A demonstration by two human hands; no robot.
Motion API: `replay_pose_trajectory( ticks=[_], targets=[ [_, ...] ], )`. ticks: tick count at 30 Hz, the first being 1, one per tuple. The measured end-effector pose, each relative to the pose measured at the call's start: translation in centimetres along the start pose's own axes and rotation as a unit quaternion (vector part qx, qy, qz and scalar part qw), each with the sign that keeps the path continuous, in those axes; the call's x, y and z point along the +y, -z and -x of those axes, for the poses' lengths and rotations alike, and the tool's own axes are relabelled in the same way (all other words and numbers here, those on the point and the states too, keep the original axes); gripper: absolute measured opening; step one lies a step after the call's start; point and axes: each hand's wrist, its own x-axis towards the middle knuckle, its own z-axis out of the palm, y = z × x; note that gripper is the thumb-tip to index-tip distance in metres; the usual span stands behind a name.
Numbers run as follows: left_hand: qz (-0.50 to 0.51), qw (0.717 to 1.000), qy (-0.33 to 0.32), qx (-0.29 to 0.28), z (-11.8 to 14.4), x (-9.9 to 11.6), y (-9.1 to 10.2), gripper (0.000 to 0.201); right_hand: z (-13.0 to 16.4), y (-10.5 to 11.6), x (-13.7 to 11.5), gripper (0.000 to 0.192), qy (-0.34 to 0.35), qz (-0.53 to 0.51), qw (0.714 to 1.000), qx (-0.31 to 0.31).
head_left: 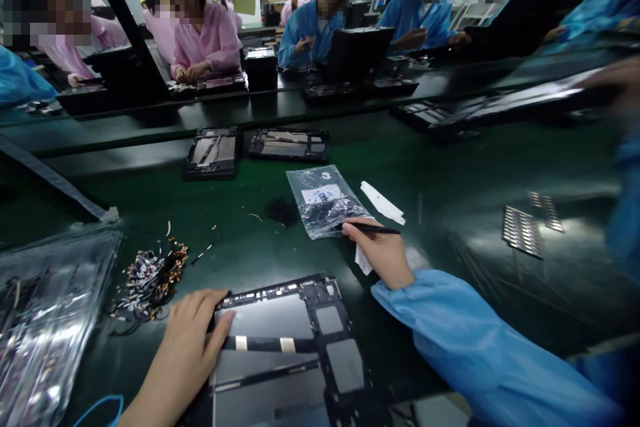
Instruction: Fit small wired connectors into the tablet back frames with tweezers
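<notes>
Resting flat on the left edge of an open tablet (295, 353), the left hand (193, 340) lies with fingers loosely spread and the thumb on the dark panel; it grips nothing. The tablet lies face down on the green bench (450, 180) right in front of the person, its back off, with grey shields and two pale tape strips showing inside.

The right hand (383, 250), in a blue sleeve (480, 347), is closed on a thin black tool (373, 229), held like a pen with the tip pointing left at the lower edge of a clear bag (325, 200). A white scrap sits under this hand. The bag lies just beyond the tablet and carries a white label; dark small parts show through it. A little heap of black bits (281, 211) lies just left of the bag, and a white strip (383, 202) just right of it.

Left of the tablet, close to the left hand, lies a pile of small connectors (150, 277). Further left, a stack of shiny plastic bags (40, 320) covers the bench's corner. Two more open tablets (213, 152) lie side by side farther back. To the right, well apart from the hands, lie two perforated metal strips (523, 232).

Across the bench, people in pink and blue coats sit at work over dark trays.
</notes>
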Motion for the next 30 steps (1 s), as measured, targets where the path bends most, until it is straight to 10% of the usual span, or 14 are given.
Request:
replay_pose_trajectory(
  ticks=[15, 20, 26, 30],
  targets=[
    [0.05, 0.998, 0.006, 0.033, -0.1, -0.1, 0.4, 0.031, 1.6, 0.2, -3.3, 0.041, -0.103, -0.121, 0.987, 0.013],
    [0.152, 0.988, -0.027, 0.018, -2.3, 2.6, 1.9, 0.027, 4.7, -0.9, -8.2, 0.036, -0.186, -0.215, 0.952, -0.11],
    [0.447, 0.885, 0.097, -0.086, -3.7, 6.6, 1.8, 0.026, 7.9, -4.4, -11.4, 0.027, -0.249, -0.292, 0.883, -0.27],
    [0.464, 0.869, 0.158, -0.068, -3.3, 7.1, 1.5, 0.02, 8.5, -5.8, -11.7, 0.027, -0.279, -0.309, 0.854, -0.312]
  ],
)
